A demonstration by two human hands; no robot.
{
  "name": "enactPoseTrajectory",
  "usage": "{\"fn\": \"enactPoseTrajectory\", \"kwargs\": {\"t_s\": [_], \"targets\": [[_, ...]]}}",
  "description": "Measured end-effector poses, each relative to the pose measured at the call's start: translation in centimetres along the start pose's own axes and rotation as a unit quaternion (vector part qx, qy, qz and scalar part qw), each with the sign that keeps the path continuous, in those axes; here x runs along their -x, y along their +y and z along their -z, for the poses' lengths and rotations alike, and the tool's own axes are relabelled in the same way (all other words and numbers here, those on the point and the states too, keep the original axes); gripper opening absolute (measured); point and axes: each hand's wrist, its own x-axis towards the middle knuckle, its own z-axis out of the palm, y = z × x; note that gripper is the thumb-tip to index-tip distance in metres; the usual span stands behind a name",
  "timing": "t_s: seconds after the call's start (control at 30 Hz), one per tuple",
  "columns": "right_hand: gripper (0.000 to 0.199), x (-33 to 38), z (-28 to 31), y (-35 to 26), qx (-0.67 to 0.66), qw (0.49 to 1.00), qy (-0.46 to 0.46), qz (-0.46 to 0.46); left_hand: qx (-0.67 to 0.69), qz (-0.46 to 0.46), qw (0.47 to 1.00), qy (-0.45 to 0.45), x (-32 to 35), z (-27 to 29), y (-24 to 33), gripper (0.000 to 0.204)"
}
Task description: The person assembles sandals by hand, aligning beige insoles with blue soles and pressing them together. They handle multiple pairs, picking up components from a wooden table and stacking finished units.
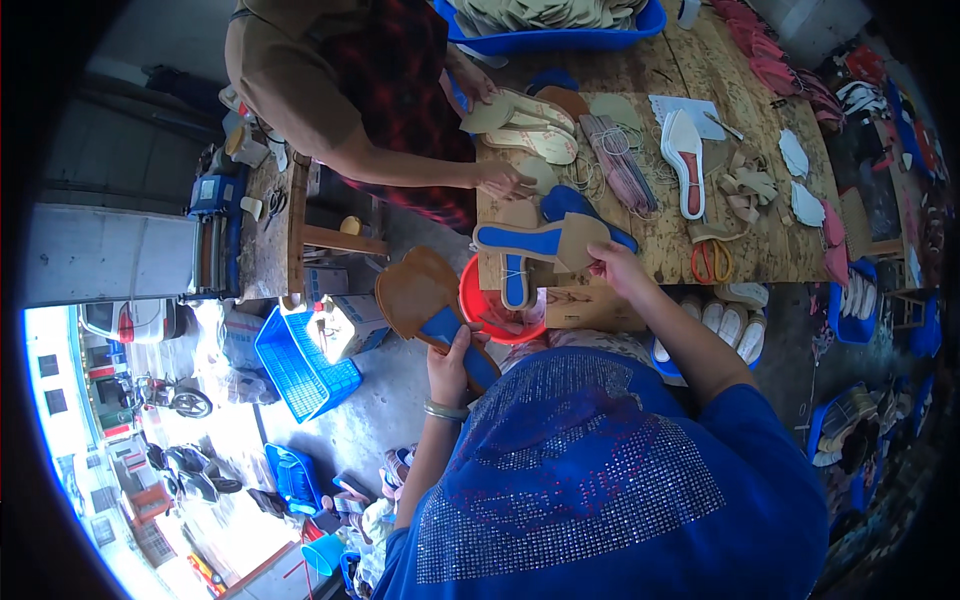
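My left hand point(452, 362) is closed round the narrow end of a brown insole point(415, 292) with a blue strip on it; its wide brown end fans out as if several layers overlap. It is off the table's front edge, left of a red bucket point(472, 283). My right hand point(617, 268) pinches the wide end of a beige insole point(582, 240) with a blue middle, over the table edge. Blue insoles point(575, 203) lie just behind it. A smaller beige piece with a blue centre point(515, 282) hangs over the edge above the bucket.
Across the wooden table point(770, 250), a co-worker's hand point(505, 180) reaches toward beige pieces; their other hand is at pale insoles point(530, 130). Scissors with orange and yellow handles point(712, 262) and a white sole point(683, 160) lie right. A blue crate point(305, 370) stands on the floor left.
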Motion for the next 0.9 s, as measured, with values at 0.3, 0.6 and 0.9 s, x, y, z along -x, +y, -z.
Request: {"fn": "enactPoseTrajectory", "kwargs": {"t_s": [0.3,0.6,0.9], "targets": [[0.028,2.8,-1.3,-2.8,0.197,0.976,-0.09,0.002,-0.083,0.065,0.992,-0.073,-1.4,0.6,1.2,0.035],[0.054,-1.5,-3.2,-1.7,0.224,0.969,-0.084,0.059,-0.165,0.099,0.978,-0.08,-1.7,0.5,-0.1,0.03],[0.096,-4.6,0.6,-0.3,0.769,0.607,0.182,0.079,-0.007,0.141,0.99,-0.011,-1.4,2.5,-3.0,0.032]]}}
